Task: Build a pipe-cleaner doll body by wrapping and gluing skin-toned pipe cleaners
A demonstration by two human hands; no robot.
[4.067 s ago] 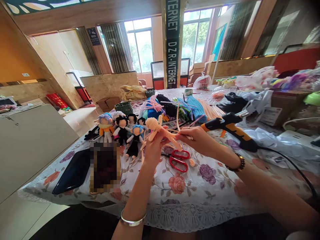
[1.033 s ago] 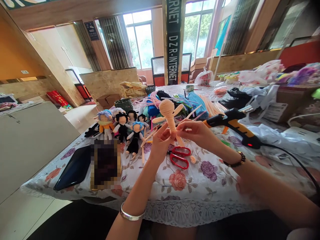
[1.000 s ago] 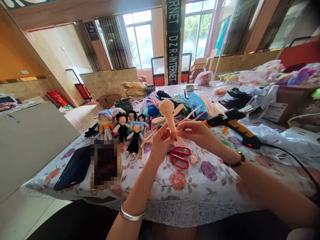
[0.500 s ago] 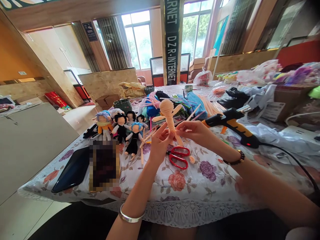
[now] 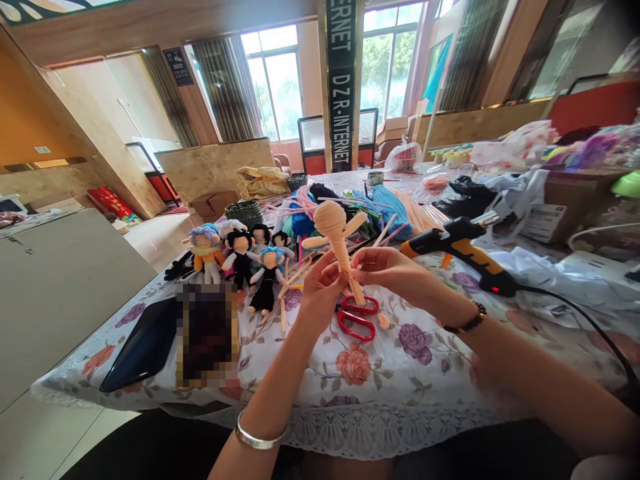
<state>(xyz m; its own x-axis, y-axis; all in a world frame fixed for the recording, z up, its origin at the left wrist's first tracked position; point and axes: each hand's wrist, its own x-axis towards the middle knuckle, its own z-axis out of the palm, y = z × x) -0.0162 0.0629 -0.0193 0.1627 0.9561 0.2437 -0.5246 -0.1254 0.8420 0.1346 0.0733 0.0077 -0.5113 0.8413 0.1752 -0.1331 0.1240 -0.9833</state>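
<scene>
A peach doll body (image 5: 331, 220), wound from fuzzy stems with a round head and stick arms, stands upright between my hands above the table. My left hand (image 5: 324, 283) grips its lower body from the left, fingers closed round it. From the right, my right hand (image 5: 387, 267) pinches at the same lower part, thumb and fingertips together. The doll's legs point down over red-handled scissors (image 5: 356, 327) lying on the cloth; their blades are mostly hidden. Beside the scissors rests a small peach curl (image 5: 383, 321).
Several finished dolls (image 5: 240, 257) are grouped at the left, behind a phone with a blurred screen (image 5: 235, 333) and a dark tablet-like slab (image 5: 140, 343). Bundles of coloured fuzzy stems (image 5: 385, 207) lie behind my hands. A corded glue gun (image 5: 465, 250) is at the right on the floral tablecloth (image 5: 415, 380).
The doll body has dipped slightly and tilted, its head lower and further left and its legs now overlapping the scissors' handles. Both hands keep hold of it.
</scene>
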